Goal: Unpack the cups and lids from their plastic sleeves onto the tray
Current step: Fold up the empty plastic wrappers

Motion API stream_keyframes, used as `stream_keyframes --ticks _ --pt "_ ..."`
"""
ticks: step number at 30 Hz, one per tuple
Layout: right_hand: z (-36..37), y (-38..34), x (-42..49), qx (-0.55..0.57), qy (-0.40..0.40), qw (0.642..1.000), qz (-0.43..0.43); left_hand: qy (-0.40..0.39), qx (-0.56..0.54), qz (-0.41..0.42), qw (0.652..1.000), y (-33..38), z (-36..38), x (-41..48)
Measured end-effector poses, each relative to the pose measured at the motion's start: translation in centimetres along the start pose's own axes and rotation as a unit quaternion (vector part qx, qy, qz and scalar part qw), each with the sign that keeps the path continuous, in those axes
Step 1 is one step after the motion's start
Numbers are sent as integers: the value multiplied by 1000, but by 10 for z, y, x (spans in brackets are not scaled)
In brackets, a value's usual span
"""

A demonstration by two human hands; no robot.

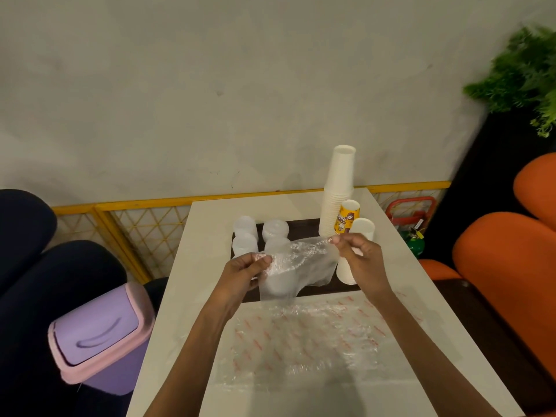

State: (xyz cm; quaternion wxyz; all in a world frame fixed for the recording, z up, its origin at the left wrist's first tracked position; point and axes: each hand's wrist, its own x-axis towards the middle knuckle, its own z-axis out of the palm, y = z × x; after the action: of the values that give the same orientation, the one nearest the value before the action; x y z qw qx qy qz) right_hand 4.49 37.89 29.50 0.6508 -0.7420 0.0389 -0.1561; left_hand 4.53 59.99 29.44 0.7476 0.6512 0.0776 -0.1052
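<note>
Plastic sleeve point(304, 261) is stretching between your fingers point(261, 260); your left hand point(243, 275) and right hand point(361, 257) are both pinching it.

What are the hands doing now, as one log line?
left hand: pinches plastic sleeve | right hand: pinches its other end | lid stacks: on tray | cup stack: upright

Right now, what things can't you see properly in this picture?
Head view:
The plastic sleeve, pinched by the left hand and right hand: its crinkled film blurs a white shape; inside it or behind it, cannot tell.
The short white cup stack: the right hand covers its middle.
The printed cup: lettering too small to read.
The plant: blurred, cut by the right edge.
</note>
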Motion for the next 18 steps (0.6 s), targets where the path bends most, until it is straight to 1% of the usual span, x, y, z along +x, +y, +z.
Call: stream_keyframes --ticks 2,4,5,7,9,11,13,15,18 --pt "-2 -7 0 -29 8 999 -35 33 35 56 997 8 3 -1" --pt "-2 -16 2 -19 2 998 -57 75 52 102 991 16 4 0" --pt "-2 -20 3 -3 -8 998 -56 83 54 117 988 20 4 1" --pt "-2 -28 4 40 -19 998 -52 48 44 146 987 28 2 2" --pt "-2 -33 6 83 -13 995 -48 -13 -13 136 991 35 2 1" --pt "0 -38 6 111 -7 993 -35 -40 -32 124 991 37 6 2" --pt "0 -41 8 125 -4 992 -12 -12 -39 118 992 39 13 4" --pt "-1 -39 9 111 1 994 3 33 -67 110 991 39 17 8" --pt "-2 -35 12 92 2 995 36 54 -69 126 988 39 21 11"
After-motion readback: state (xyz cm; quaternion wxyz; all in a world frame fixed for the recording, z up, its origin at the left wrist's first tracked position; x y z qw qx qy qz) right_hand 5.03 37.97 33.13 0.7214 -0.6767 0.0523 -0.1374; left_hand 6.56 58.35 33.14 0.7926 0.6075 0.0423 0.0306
